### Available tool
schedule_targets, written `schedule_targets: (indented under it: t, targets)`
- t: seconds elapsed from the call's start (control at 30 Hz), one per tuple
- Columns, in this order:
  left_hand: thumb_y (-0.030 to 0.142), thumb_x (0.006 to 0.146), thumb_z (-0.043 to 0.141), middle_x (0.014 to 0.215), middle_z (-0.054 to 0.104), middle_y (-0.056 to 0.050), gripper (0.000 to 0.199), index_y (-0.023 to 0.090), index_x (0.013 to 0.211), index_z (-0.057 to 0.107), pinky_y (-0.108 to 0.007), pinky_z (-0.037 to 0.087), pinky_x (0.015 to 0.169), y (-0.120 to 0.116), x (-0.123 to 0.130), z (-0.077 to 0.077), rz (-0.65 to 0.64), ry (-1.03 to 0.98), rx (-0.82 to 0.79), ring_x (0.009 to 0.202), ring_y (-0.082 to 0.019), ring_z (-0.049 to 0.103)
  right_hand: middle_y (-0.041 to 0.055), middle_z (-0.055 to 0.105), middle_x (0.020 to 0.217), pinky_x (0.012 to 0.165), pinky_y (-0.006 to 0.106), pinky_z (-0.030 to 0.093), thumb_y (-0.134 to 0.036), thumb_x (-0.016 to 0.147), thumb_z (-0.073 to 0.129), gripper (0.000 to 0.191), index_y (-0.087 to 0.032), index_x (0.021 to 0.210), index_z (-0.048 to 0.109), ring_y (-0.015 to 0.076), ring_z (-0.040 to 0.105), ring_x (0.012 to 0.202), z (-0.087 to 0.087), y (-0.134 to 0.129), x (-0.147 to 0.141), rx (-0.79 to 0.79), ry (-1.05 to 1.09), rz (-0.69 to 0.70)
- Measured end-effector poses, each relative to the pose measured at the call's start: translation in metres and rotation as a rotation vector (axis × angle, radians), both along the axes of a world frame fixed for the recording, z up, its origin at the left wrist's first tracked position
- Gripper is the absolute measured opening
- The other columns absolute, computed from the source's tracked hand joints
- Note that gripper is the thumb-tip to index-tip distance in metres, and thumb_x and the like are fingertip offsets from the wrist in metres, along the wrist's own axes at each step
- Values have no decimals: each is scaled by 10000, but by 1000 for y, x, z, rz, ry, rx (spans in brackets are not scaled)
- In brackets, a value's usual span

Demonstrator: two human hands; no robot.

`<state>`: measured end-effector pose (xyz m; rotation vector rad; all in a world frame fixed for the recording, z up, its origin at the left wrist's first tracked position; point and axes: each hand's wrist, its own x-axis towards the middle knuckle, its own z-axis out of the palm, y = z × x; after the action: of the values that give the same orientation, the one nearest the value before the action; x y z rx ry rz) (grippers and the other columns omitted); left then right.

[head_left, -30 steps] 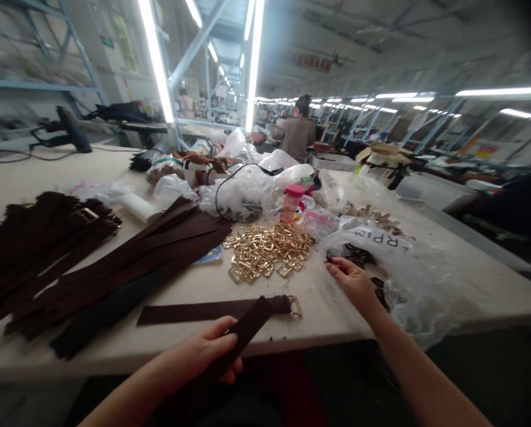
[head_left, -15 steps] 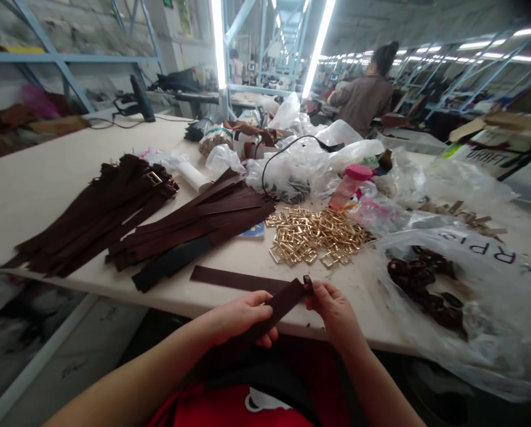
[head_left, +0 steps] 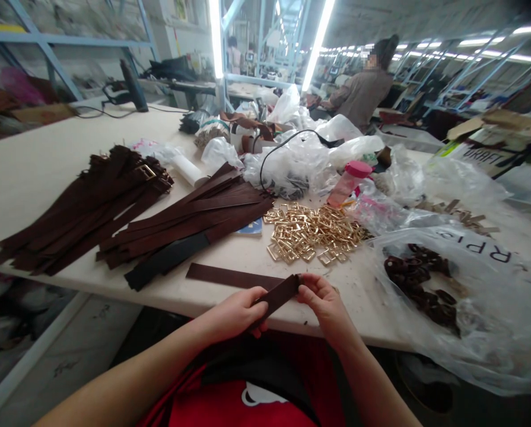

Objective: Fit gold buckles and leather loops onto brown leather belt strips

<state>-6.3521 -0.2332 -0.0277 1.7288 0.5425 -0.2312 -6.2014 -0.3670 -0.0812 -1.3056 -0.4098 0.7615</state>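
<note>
A dark brown leather strap (head_left: pixel 279 296) is gripped between the thumb and fingers of my left hand (head_left: pixel 241 311) at the table's front edge. At the strap's upper end, my right hand (head_left: pixel 323 302) pinches a small dark piece, largely covered by the fingers. Another brown strap (head_left: pixel 225 276) lies flat just behind my left hand. Gold rectangular buckles (head_left: pixel 314 234) are heaped behind my hands. Two bundles of brown straps lie at the left; the farther-left bundle (head_left: pixel 82 213) has buckles at its upper end, the nearer one (head_left: pixel 189 213) shows none.
On the right, an open plastic bag (head_left: pixel 505 308) holds dark brown loops (head_left: pixel 420 284). Clear plastic bags (head_left: pixel 287 160), a pink-lidded bottle (head_left: pixel 347 184) and a white roll (head_left: pixel 188 168) lie farther back. A person (head_left: pixel 363 89) is beyond the table.
My right hand has shifted slightly left, and its fingers now cover more of the small piece at the strap's end. My left hand still grips the strap. The view has shifted slightly.
</note>
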Motion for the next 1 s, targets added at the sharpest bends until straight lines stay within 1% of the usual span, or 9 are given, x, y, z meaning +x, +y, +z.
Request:
schedule_targets:
  t: [0.1,0.2,0.33,0.43,0.53,0.63,0.77,0.9,1.0]
  targets:
    - [379,837,368,625,579,11,315,158,970,547,-190,392,452,0,-1,1,-53,2,171,493,-119,543,41,675,894,697,300,494,-397,599,754,451,-215,987,612,188,609,800,-2,-2,-5,10,-48,43]
    - [375,837,363,611,579,15,319,168,975,563,-187,374,430,0,-1,3,-107,19,225,472,-119,538,37,663,960,796,328,471,-379,639,723,420,-225,1018,624,199,594,892,-4,-7,-11,-1,-138,81]
    - [382,837,362,611,579,7,325,154,964,556,-184,372,422,-2,1,6,-118,39,150,480,-121,544,23,654,951,770,307,467,-360,643,726,461,-234,1070,604,187,589,862,-4,-8,-17,9,-102,85]
    - [362,834,384,637,585,2,310,146,996,539,-190,403,458,-7,1,8,-111,5,93,515,-121,555,12,648,841,644,256,454,-394,656,714,354,-204,944,637,138,557,692,-4,-6,-19,11,11,50]
    - [311,821,435,633,581,15,403,163,1195,432,-199,419,483,-13,2,9,-44,-17,97,518,-119,554,-13,608,720,564,220,399,-400,673,701,268,-179,808,635,93,467,571,-6,-3,-27,19,67,10]
    - [312,823,462,604,562,31,549,174,1321,275,-212,428,490,-16,6,8,-16,-13,20,502,-119,545,-19,604,732,588,222,399,-391,683,697,288,-183,857,597,105,492,614,-7,0,-44,69,133,-3]
    - [430,822,460,609,540,27,471,163,1205,398,-218,437,477,-15,14,8,-66,-44,-58,514,-124,541,13,626,877,738,288,439,-373,706,680,354,-200,976,530,168,570,805,-6,0,-53,131,63,77]
    - [476,795,438,565,503,39,355,150,932,462,-194,393,426,-9,21,13,6,-50,-55,453,-98,473,42,628,873,716,309,451,-414,769,592,381,-193,1069,514,197,588,807,-1,-8,-7,-26,-290,141]
    - [421,774,433,546,496,47,267,166,851,439,-180,355,405,-6,25,15,85,-8,-47,428,-86,442,58,620,868,684,286,437,-427,829,479,310,-173,993,546,182,583,766,0,-13,58,-349,-685,-55]
